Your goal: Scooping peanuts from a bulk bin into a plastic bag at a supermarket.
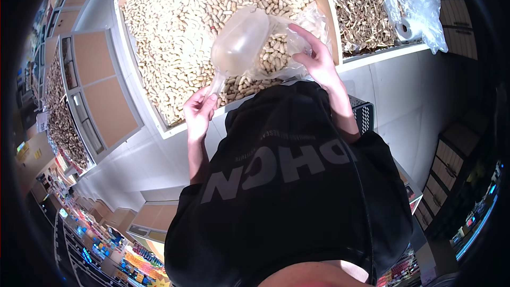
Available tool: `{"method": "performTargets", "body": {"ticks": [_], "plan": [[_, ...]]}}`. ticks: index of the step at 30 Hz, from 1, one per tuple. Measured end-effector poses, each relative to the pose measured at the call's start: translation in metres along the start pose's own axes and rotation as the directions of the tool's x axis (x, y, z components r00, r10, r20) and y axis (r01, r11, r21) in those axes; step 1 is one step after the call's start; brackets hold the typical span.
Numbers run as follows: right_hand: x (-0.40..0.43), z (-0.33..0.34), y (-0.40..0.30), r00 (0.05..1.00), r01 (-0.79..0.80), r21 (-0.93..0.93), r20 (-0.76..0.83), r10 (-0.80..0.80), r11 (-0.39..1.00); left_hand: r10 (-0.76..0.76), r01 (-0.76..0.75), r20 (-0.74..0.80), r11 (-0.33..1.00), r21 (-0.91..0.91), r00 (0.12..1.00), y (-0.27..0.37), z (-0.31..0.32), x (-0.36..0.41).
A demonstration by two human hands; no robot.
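My left hand (200,107) grips the handle of a translucent plastic scoop (241,44), whose bowl is over a bin of unshelled peanuts (171,44). To the right, my right hand (312,57) holds the edge of a clear plastic bag (293,32) between thumb and fingers. The mouth of the scoop is at the bag. Peanuts (275,54) show in or through the bag; which of the two I cannot tell. More clear plastic lies crumpled against the bin's right divider.
The bin's white front edge (175,129) runs just before my body. Right of the divider (328,12) lie dried brown strips (360,16), with a roll of clear plastic bags (408,28) at their edge. A dark perforated basket (363,113) is by my right forearm. Another display counter (105,87) stands left.
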State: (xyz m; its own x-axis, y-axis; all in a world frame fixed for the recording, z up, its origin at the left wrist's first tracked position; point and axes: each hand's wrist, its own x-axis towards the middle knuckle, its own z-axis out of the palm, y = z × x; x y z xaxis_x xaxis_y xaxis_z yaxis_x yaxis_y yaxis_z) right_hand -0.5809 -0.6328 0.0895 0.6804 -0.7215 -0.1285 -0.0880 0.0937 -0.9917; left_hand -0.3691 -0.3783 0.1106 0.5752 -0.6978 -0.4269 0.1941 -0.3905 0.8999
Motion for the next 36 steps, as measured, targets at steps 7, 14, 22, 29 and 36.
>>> {"method": "performTargets", "body": {"ticks": [7, 14, 22, 29, 36], "plan": [[0.002, -0.009, -0.001, 0.996, -0.085, 0.068, 0.017, 0.084, 0.994, -0.045, 0.238, -0.354, 0.817, 0.525, 0.934, 0.004, -0.033, 0.001], [0.007, -0.005, 0.001, 0.999, -0.052, 0.101, 0.020, 0.050, 0.994, -0.121, 0.222, -0.211, 0.798, 0.561, 0.970, 0.007, -0.044, 0.031], [0.005, -0.006, -0.007, 0.987, -0.158, 0.077, 0.055, 0.154, 0.984, -0.104, 0.094, 0.021, 0.952, 0.292, 0.994, -0.010, 0.029, 0.118], [-0.002, 0.001, 0.002, 0.995, -0.095, 0.204, 0.019, 0.093, 0.974, 0.239, -0.228, 0.016, 0.900, 0.372, 0.971, -0.012, 0.082, 0.170], [-0.004, -0.003, 0.002, 0.999, -0.034, 0.132, 0.010, 0.033, 0.991, 0.108, -0.174, 0.137, 0.682, 0.711, 0.985, 0.032, 0.082, 0.158]]}}
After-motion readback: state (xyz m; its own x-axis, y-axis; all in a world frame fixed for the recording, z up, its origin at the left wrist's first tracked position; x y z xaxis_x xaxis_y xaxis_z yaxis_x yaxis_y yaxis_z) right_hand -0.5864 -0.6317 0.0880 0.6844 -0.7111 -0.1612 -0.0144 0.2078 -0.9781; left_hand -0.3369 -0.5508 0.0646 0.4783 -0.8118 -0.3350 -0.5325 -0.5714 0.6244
